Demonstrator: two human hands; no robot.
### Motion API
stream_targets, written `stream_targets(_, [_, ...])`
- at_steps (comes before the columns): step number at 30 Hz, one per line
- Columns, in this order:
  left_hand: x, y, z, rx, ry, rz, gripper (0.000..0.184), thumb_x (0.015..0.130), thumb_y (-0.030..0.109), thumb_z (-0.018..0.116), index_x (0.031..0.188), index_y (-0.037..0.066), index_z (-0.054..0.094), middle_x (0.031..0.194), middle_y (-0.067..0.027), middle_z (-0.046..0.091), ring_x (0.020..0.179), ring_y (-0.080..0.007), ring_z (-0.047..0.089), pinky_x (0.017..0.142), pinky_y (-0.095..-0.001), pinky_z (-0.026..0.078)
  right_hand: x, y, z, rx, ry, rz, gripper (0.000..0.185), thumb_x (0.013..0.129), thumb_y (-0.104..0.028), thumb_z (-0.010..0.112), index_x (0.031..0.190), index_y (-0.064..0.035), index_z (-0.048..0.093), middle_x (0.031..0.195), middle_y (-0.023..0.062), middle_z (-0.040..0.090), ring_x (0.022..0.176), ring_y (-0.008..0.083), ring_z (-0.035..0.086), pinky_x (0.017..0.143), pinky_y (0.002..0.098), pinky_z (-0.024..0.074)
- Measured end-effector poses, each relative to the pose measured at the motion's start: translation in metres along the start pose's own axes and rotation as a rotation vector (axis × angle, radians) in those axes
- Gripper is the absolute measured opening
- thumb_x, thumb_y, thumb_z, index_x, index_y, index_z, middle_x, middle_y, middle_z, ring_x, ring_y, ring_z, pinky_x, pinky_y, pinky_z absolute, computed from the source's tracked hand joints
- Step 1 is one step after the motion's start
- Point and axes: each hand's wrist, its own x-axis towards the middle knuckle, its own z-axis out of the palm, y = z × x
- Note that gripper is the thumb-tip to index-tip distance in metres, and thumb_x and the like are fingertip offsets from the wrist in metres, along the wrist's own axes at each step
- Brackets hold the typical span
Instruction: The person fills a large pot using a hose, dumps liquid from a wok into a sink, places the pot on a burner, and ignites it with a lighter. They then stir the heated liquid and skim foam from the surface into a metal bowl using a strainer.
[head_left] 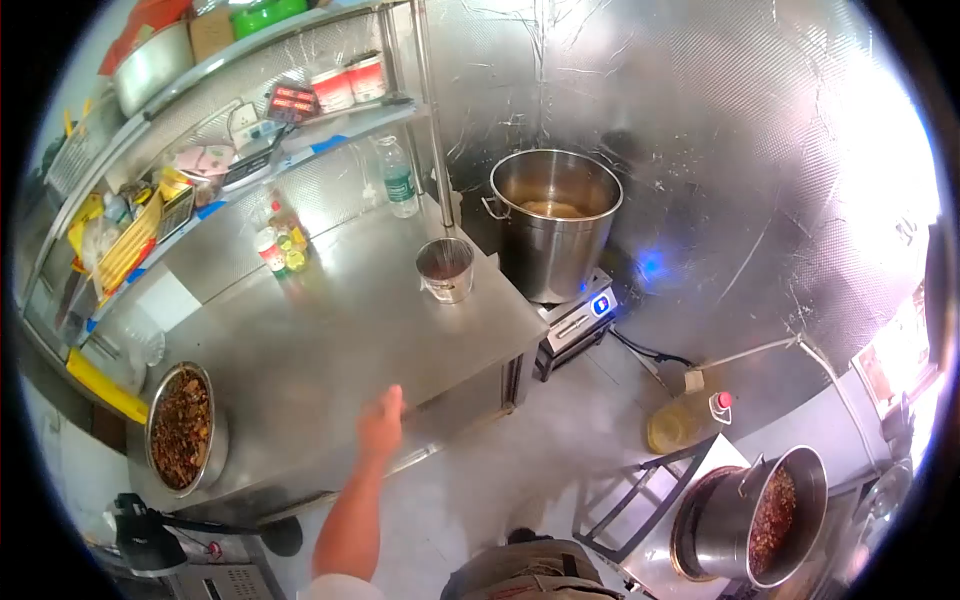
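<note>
A bowl [220, 438] of dark pieces sits at the left end of the counter [310, 370]; the left hand [380, 426] hovers by the near edge, fingers [393, 402] apparently bent, their grip impossible to tell; beyond, slightly right, a metal cup [449, 290] stands on the counter.

Can't make out one word or number! Glowing red on the digital display [291, 102], beyond and left of the left hand [380, 425], but too blurred to read. Shining blue on the cooker panel [601, 304], right of the hand: too small. Can't decipher the green label [400, 187] on the plastic bottle [389, 154] beyond, or the red-and-white tubs [332, 92].
</note>
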Motion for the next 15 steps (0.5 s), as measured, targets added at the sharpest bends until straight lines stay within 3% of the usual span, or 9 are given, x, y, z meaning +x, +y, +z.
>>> stream_targets(2, [0.047, 0.010, 0.012, -0.129, 0.030, 0.106, 0.044, 0.088, 0.044, 0.051, 0.095, 0.004, 0.066, 0.095, -0.0176, 0.065, 0.095, -0.0307, 0.061, 0.083, -0.0414, 0.046, 0.014, 0.006, -0.001, 0.010, 0.020, 0.036, 0.025, 0.086, -0.018, 0.053, 0.101, 0.0014, 0.059, 0.092, 0.0185, 0.064, 0.077, 0.0290, 0.062, 0.071, 0.0385, 0.0481])
stream_targets(5, [0.087, 0.056, -0.015, 0.378, -0.024, 0.343, 0.046, 0.080, 0.041, 0.063, 0.104, 0.002, 0.064, 0.104, -0.0201, 0.063, 0.102, -0.0330, 0.058, 0.088, -0.0405, 0.045, 0.031, 0.010, -0.011, 0.021, 0.041, 0.091, 0.024, 0.086, -0.017, 0.052, 0.100, 0.0010, 0.060, 0.091, 0.0182, 0.064, 0.076, 0.0284, 0.062, 0.071, 0.0380, 0.0482])
stream_targets(8, [0.127, 0.112, -0.053, 0.462, 0.003, 0.301, 0.050, 0.076, 0.039, 0.068, 0.105, -0.001, 0.062, 0.106, -0.0228, 0.061, 0.101, -0.0359, 0.058, 0.089, -0.0407, 0.045, 0.055, 0.002, -0.018, 0.024, 0.070, 0.122, 0.023, 0.085, -0.016, 0.052, 0.098, 0.0006, 0.060, 0.089, 0.0180, 0.064, 0.075, 0.0278, 0.062, 0.070, 0.0375, 0.0483])
stream_targets(11, [0.196, 0.121, -0.095, 0.619, 0.183, 0.463, 0.046, 0.077, 0.034, 0.066, 0.106, -0.002, 0.061, 0.107, -0.0247, 0.060, 0.102, -0.0365, 0.057, 0.088, -0.0414, 0.045, 0.091, -0.027, -0.011, 0.031, 0.101, 0.109, 0.022, 0.085, -0.015, 0.052, 0.097, 0.0002, 0.061, 0.088, 0.0177, 0.064, 0.075, 0.0273, 0.062, 0.069, 0.0369, 0.0483])
stream_targets(15, [0.275, 0.161, -0.119, 0.496, 0.327, 0.540, 0.041, 0.076, 0.027, 0.067, 0.103, -0.003, 0.061, 0.105, -0.0239, 0.060, 0.097, -0.0365, 0.058, 0.086, -0.0426, 0.045, 0.131, -0.082, -0.007, 0.026, 0.160, 0.110, 0.020, 0.084, -0.014, 0.052, 0.095, -0.0004, 0.062, 0.087, 0.0174, 0.065, 0.073, 0.0265, 0.062, 0.068, 0.0362, 0.0484])
